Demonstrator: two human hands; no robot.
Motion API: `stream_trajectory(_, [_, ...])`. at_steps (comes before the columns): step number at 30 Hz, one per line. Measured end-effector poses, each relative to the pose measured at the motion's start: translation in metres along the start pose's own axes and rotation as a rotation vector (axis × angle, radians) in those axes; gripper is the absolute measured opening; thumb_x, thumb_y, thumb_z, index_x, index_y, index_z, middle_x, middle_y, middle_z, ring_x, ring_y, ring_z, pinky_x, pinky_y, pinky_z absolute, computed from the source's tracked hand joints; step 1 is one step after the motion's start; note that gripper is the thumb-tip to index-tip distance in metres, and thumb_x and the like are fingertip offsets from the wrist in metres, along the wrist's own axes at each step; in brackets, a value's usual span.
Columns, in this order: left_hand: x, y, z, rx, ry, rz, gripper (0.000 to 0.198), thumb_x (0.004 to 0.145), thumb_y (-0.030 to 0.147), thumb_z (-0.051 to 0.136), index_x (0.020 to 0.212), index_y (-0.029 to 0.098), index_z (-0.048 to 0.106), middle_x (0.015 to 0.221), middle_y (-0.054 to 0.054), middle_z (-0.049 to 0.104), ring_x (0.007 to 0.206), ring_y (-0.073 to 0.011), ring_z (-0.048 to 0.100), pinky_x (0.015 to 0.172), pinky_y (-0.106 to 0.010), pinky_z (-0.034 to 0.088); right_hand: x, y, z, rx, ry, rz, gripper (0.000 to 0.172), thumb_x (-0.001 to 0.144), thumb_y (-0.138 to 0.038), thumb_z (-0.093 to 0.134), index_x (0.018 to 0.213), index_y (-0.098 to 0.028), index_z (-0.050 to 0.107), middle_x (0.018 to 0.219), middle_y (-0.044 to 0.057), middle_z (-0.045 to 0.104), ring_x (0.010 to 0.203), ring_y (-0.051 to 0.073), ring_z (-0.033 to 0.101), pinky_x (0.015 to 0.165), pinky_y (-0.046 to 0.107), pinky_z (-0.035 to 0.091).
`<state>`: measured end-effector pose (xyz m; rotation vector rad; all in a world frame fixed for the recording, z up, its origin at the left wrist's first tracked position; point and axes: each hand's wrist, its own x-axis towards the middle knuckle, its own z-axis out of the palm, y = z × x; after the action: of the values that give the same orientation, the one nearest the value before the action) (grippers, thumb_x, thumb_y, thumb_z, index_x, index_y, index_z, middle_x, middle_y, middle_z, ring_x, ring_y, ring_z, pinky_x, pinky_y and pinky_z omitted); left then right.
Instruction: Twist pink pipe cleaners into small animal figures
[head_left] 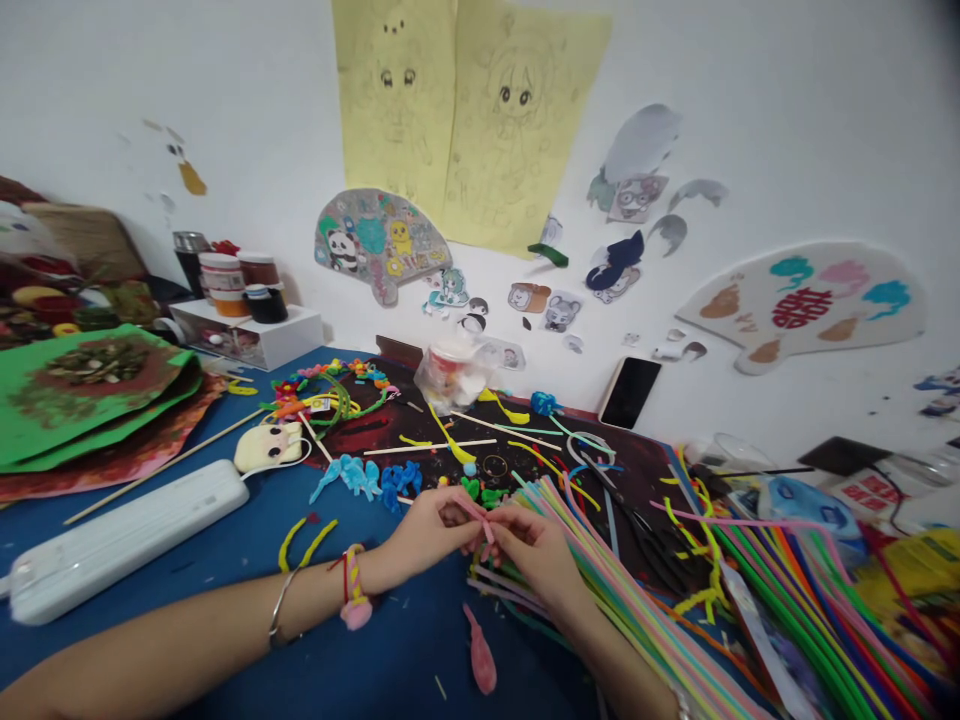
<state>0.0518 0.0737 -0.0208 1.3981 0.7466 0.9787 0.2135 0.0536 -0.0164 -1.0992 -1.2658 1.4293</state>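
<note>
My left hand (pixel 429 535) and my right hand (pixel 534 552) meet over the blue tabletop, fingers closed on a pink pipe cleaner (pixel 487 530). It looks bent or folded where the fingertips pinch it. Part of it is hidden behind my fingers. Below the hands lies a separate pink fuzzy piece (pixel 482 660), rounded at one end and thin at the other. A bundle of pastel pipe cleaners (pixel 600 570) runs beside and partly under my right hand. Blue curled fuzzy pieces (pixel 401 485) rest just beyond my left hand.
A white power strip (pixel 135 540) lies on the left, near a cream plush-like face (pixel 268 445). Black pliers (pixel 649 530) and yellow twisted pieces (pixel 701 550) are to the right, with more bright pipe cleaners (pixel 817 590). A phone (pixel 630 393) leans on the wall.
</note>
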Motion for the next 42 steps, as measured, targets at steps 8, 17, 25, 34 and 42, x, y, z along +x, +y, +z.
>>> stream_trajectory(8, [0.001,-0.007,0.002,0.026,0.049,-0.029,0.02,0.07,0.031,0.068,0.074,0.013,0.061,0.06,0.0,0.063,0.055,-0.0137,0.061,0.055,-0.025,0.049,-0.003,0.005,0.002,-0.124,0.003,-0.062,0.027,0.071,-0.039,0.066,0.083,-0.015,0.067,0.06,0.002,0.064,0.052,0.013,0.055,0.048,0.023,0.044])
stream_trajectory(17, [0.0,-0.007,0.006,-0.012,0.046,-0.048,0.016,0.071,0.027,0.066,0.075,0.012,0.064,0.058,0.0,0.062,0.053,-0.0112,0.056,0.054,-0.023,0.045,-0.005,0.001,0.004,-0.186,0.139,-0.067,0.026,0.068,-0.04,0.067,0.074,-0.015,0.066,0.058,0.002,0.06,0.047,0.013,0.05,0.046,0.024,0.042])
stream_trajectory(25, [0.001,-0.01,0.007,-0.057,0.057,-0.094,0.017,0.072,0.028,0.063,0.076,0.012,0.063,0.055,0.002,0.058,0.05,-0.0113,0.054,0.05,-0.023,0.043,-0.008,0.003,0.005,-0.4,0.182,-0.261,0.017,0.079,-0.032,0.057,0.076,-0.017,0.065,0.071,0.002,0.063,0.056,0.013,0.055,0.054,0.023,0.044])
stream_trajectory(34, [-0.006,0.008,0.022,-0.192,0.116,-0.191,0.026,0.07,0.036,0.064,0.079,0.012,0.066,0.063,-0.001,0.061,0.059,-0.0135,0.057,0.059,-0.026,0.047,-0.01,0.009,0.003,-0.601,0.318,-0.425,0.012,0.083,-0.025,0.053,0.081,-0.019,0.063,0.08,0.003,0.064,0.074,0.017,0.059,0.069,0.026,0.046])
stream_trajectory(42, [-0.008,0.003,0.021,-0.379,0.143,-0.261,0.023,0.073,0.033,0.066,0.075,0.01,0.064,0.065,-0.002,0.059,0.063,-0.0111,0.055,0.066,-0.026,0.047,-0.008,0.01,0.0,-0.684,0.219,-0.562,0.013,0.085,-0.018,0.05,0.088,-0.019,0.063,0.083,0.004,0.063,0.078,0.016,0.058,0.072,0.027,0.046])
